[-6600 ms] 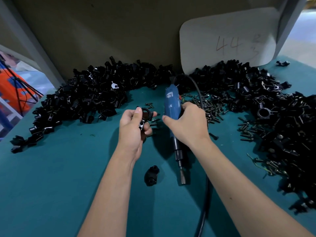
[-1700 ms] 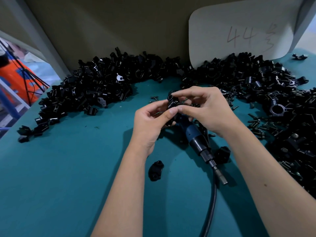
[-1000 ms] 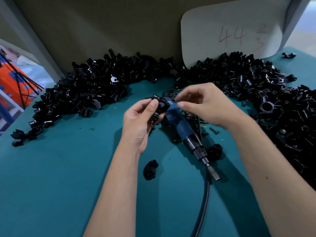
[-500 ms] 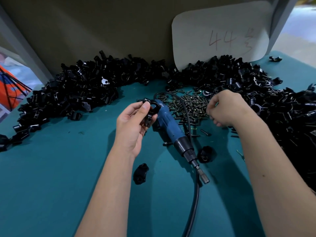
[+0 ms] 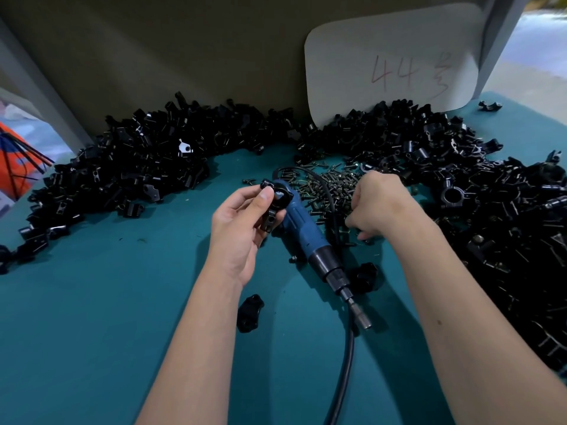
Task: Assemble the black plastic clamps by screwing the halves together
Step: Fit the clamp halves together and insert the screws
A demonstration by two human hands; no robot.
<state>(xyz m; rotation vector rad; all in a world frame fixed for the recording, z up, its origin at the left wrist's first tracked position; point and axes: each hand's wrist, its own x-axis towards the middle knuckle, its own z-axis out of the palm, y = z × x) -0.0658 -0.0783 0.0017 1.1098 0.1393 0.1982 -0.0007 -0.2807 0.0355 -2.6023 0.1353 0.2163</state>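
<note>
Teal cloth covers the table [image 5: 92, 332], which backs onto a drab brown wall with a pale card [image 5: 392, 62] marked "44" leaning against it. Black plastic clamp parts lie heaped along the back: one pile [image 5: 129, 173] on the left, another pile [image 5: 491, 191] spreading down the right side. Small dark screws [image 5: 331, 188] are scattered between them. The left hand [image 5: 242, 228] pinches a black clamp [image 5: 274, 204] with a round hole, holding it above the table beside a blue electric screwdriver [image 5: 310, 240] lying flat. The right hand [image 5: 380, 210], fingers curled downward, reaches into the screws; whether it holds one I cannot tell. A loose clamp half [image 5: 250, 312] lies near the left wrist.
</note>
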